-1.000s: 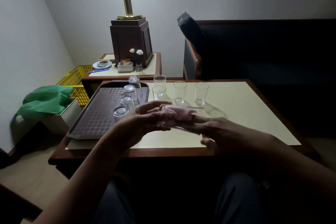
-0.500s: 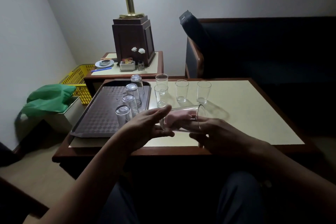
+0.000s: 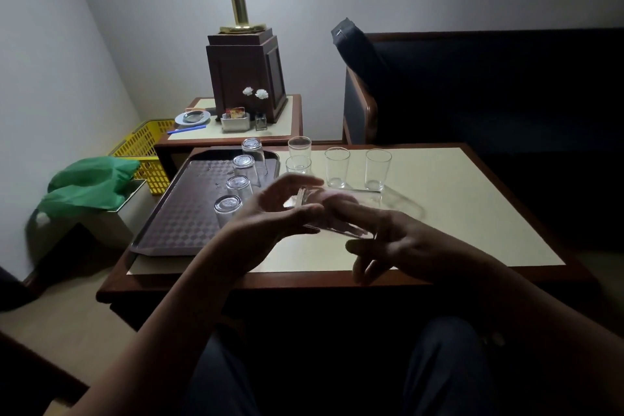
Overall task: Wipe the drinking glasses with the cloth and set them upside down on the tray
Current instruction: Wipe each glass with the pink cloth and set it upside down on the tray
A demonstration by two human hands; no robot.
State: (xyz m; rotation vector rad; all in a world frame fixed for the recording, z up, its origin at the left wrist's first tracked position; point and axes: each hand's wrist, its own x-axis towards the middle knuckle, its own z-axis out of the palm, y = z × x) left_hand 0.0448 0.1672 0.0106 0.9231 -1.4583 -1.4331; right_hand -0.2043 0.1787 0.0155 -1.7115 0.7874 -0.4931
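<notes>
Over the table's (image 3: 472, 213) near edge the left hand (image 3: 273, 213) curls round the base of a glass (image 3: 341, 223) held on its side. That lets the right hand (image 3: 405, 243), fingers apart and fairly straight, reach its mouth — the cloth I can't make out. Four upturned glasses (image 3: 239, 186) line the tray's (image 3: 175, 230) right edge; four upright glasses (image 3: 337, 167) wait by the table's far edge, out of the way.

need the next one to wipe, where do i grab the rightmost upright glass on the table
Best take the rightmost glass round its side wall about mid-height, coming from its right: it stands mouth up, the table is bare there, and another glass stands close on its left.
</notes>
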